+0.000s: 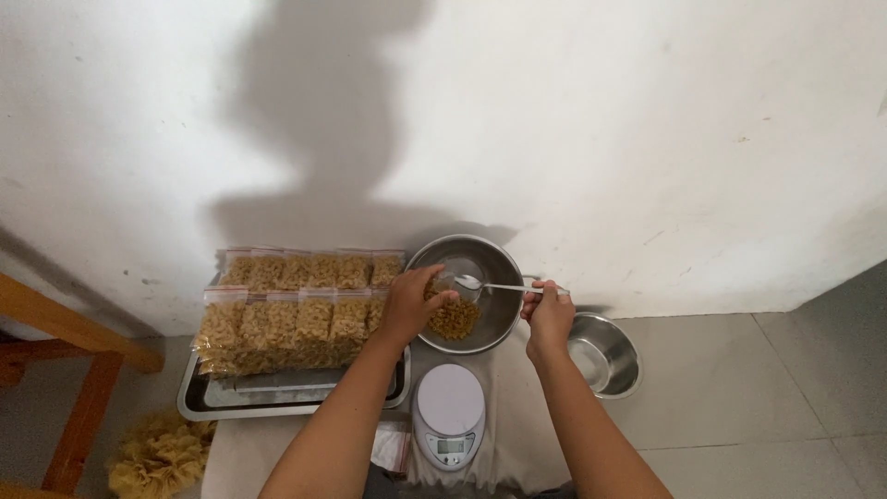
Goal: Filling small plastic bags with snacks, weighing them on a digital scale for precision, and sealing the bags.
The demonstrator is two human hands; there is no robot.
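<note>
Reaching into the steel bowl (459, 288) with your left hand (413, 300), you have the fingers curled down over the heap of dry pasta (455, 319) at its near side; whether they pinch any pieces I cannot tell. Your right hand (549, 314) is closed around the handle of a metal spoon (504, 286), whose head hangs over the bowl's middle, just beside your left fingertips. That closeness is the first hazard: a quick scoop could knock your knuckles or flick pasta over the rim. The bowl also looks tipped toward you and rests near the table's far edge against the wall, so pressing down on its near lip might rock it and spill pieces toward the white kitchen scale (448, 414) just below. Stray pasta landing on the scale's round plate would likely upset a reading. To the left, the filled clear bags (294, 310) stand packed in rows on a steel tray (211, 397); your left forearm passes just beside them, and a careless sweep could topple the near row. The empty smaller bowl (603, 354) sits at the right, near your right wrist, and a nudge might push it off.
</note>
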